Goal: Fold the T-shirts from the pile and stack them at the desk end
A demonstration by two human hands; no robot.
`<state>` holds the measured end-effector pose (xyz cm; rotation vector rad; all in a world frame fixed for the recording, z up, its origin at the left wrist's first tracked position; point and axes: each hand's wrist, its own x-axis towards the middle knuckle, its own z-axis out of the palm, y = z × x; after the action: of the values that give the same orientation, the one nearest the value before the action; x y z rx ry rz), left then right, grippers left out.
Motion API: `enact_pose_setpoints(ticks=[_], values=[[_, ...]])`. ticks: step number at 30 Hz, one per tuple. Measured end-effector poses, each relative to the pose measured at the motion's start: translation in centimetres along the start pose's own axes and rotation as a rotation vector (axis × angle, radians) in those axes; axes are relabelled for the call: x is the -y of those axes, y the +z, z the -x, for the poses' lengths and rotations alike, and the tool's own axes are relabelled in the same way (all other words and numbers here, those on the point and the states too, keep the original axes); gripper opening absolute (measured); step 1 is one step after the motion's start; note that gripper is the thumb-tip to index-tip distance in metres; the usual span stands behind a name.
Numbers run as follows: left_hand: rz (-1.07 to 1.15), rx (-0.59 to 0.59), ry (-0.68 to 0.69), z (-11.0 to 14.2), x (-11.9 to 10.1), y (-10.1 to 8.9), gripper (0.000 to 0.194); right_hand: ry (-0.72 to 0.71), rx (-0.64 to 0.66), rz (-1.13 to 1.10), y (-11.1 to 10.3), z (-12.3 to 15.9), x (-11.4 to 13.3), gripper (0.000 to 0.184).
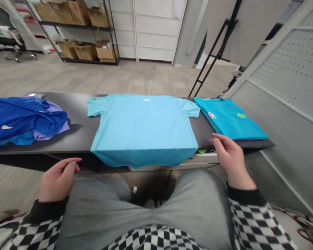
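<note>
A light blue T-shirt lies spread on the dark table, sleeves out to both sides, its bottom hem hanging over the near edge. My left hand hovers in front of the table edge, left of the hem, above my leg. Its fingers are loosely bent and hold nothing. On the other side, my right hand is raised near the table's front edge, close to a folded stack of bright blue shirts. Nothing shows between its slightly curled fingers, and neither hand touches the T-shirt.
A heap of dark blue and purple clothes lies on the table at left. A pegboard panel rises at right. Behind stand a black stand, a shelf of cardboard boxes and white cabinets.
</note>
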<state>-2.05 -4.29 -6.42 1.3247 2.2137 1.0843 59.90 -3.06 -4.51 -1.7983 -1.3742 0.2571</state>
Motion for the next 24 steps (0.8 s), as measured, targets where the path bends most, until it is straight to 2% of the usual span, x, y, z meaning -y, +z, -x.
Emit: enact_pose_setpoints(ticks=[2,4,6,8,12,14,18,24], values=[[0.068,0.046,-0.041,0.3,1.5,0.6,0.026,0.088,-0.012,-0.063,0.3,3.2,-0.6,0.048],[0.119,0.136,0.005,-0.6,1.5,1.6,0.031,0.112,0.024,-0.082,1.2,4.7,-0.6,0.044],[0.130,0.243,0.025,-1.8,0.9,2.5,0.043,0.104,0.104,-0.071,2.2,4.8,-0.4,0.044],[0.116,0.301,0.057,-2.6,0.1,3.0,0.053,0.094,0.179,-0.054,3.0,4.1,0.0,0.048],[0.114,0.263,0.136,-2.2,-1.1,3.3,0.057,0.114,0.203,-0.057,3.5,3.0,0.1,0.057],[0.151,0.233,0.132,-1.8,-1.6,3.4,0.055,0.135,0.189,-0.077,3.6,2.8,-0.2,0.058],[0.254,0.223,0.091,-1.6,-2.1,4.1,0.053,0.136,0.170,-0.148,4.2,2.8,-0.5,0.053],[0.258,0.165,0.127,-1.8,-1.5,4.8,0.047,0.057,0.141,-0.081,4.7,3.2,0.3,0.043]])
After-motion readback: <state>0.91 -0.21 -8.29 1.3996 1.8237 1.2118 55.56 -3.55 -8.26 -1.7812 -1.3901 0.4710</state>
